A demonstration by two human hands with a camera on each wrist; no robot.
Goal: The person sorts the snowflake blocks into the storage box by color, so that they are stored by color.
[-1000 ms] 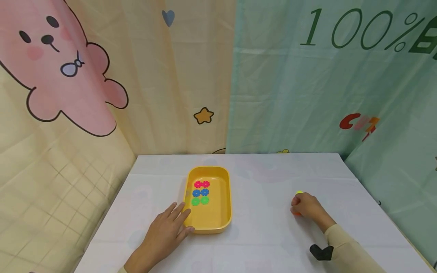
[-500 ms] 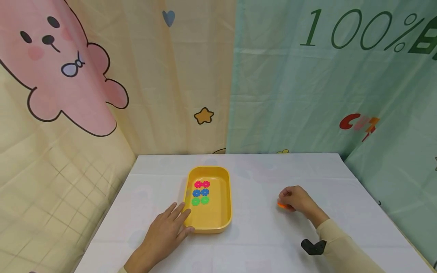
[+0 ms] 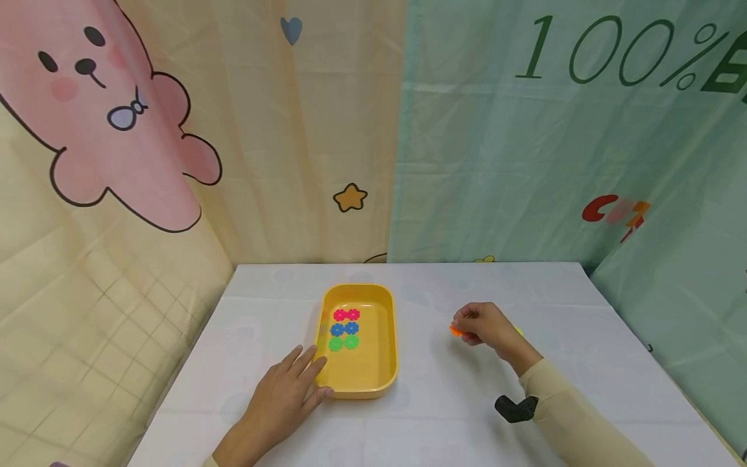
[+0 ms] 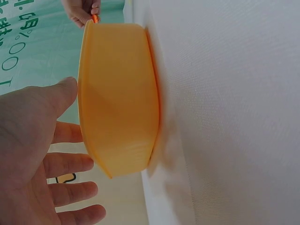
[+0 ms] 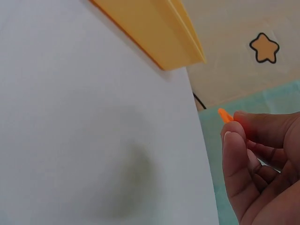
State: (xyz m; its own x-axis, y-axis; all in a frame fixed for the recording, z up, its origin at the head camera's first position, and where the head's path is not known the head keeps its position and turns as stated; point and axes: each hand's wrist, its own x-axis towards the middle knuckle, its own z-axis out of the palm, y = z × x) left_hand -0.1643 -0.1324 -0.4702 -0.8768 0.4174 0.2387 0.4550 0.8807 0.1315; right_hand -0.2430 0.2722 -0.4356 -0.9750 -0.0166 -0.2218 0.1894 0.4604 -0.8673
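We see a white table (image 3: 408, 415) set against cartoon-printed curtains (image 3: 175, 162). On it sits a yellow tray (image 3: 382, 383) holding six small flower-shaped pieces in pairs: pink (image 3: 346, 314), blue (image 3: 344, 328) and green (image 3: 343, 343).

Our left hand (image 3: 286, 395) lies flat on the table with fingers straight and spread, the fingertips touching the tray's near left corner. Our right hand (image 3: 484, 324) hovers above the table to the right of the tray, well apart from it, with thumb and fingers pinched on a small orange piece (image 3: 455, 331).

The grip looks slight: only an edge of the orange piece pokes out past the fingertips, so we judge it could slip and drop onto the table short of the tray. The left hand only rests against the tray, so a knock on the rim might shift it and disturb the neat pairs.

Most of the orange piece is hidden by the fingers, so its shape is unclear. A hint of yellow shows behind the right hand; we cannot tell what it is. A black object (image 3: 513, 408) sits by the right sleeve.
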